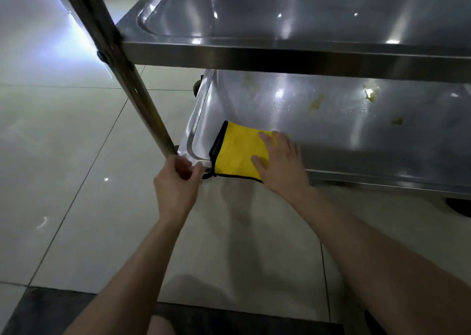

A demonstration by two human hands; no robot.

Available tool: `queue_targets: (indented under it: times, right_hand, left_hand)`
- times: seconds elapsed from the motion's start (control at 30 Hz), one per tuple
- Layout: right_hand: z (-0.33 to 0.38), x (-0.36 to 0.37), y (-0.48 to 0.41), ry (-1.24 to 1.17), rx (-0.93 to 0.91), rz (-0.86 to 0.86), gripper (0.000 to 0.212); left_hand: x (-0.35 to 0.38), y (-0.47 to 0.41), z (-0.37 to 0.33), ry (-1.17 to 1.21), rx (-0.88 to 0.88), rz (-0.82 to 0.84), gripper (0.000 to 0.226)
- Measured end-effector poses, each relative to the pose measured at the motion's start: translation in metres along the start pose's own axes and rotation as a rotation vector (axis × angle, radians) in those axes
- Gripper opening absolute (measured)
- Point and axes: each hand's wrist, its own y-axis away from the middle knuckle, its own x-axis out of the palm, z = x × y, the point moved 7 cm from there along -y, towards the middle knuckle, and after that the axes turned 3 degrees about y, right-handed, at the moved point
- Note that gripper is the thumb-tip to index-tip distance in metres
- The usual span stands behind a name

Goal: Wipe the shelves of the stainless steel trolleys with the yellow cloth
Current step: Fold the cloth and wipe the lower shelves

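Cloth lies on the lower shelf, front-left corner — perhaps overhanging — under the upper shelf.

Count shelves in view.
2. Upper shelf across the top of the frame; lower shelf beneath it, where the right hand presses the cloth and the left hand grips the post at its corner. Any higher shelf would be out of frame.

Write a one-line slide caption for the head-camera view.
Right hand presses a yellow cloth flat on the stained lower trolley shelf while the left hand grips the corner post.
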Motion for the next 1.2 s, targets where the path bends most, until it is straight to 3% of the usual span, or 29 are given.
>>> queue_targets:
  times: [0.1,0.2,0.3,0.4,0.53,0.83,1.2]
  right_hand:
    - [0.023,0.025,-0.001,0.000,-0.089,0.025,0.066]
    - [0.032,0.041,-0.018,0.075,-0.047,0.075,0.065]
    - [0.036,0.065,-0.026,0.178,-0.013,0.186,0.060]
    - [0.051,0.077,-0.031,0.210,-0.058,0.201,0.061]
    - [0.072,0.093,-0.061,0.203,-0.112,0.237,0.068]
    - [0.090,0.106,-0.227,0.234,-0.021,0.257,0.077]
    - [0.093,0.088,-0.034,0.184,-0.167,0.197,0.061]
  left_hand:
    - [-0.024,0.001,0.028,0.057,-0.111,-0.196,0.047]
    - [-0.026,-0.033,0.020,0.191,-0.093,-0.143,0.066]
    - [-0.010,-0.070,0.003,0.275,-0.080,-0.001,0.053]
    - [0.002,-0.087,0.005,0.391,-0.114,-0.077,0.045]
    - [0.007,-0.086,0.016,0.448,-0.117,-0.200,0.056]
    - [0.005,-0.088,0.017,0.441,-0.059,-0.243,0.052]
    - [-0.002,-0.072,0.002,0.377,-0.182,-0.171,0.049]
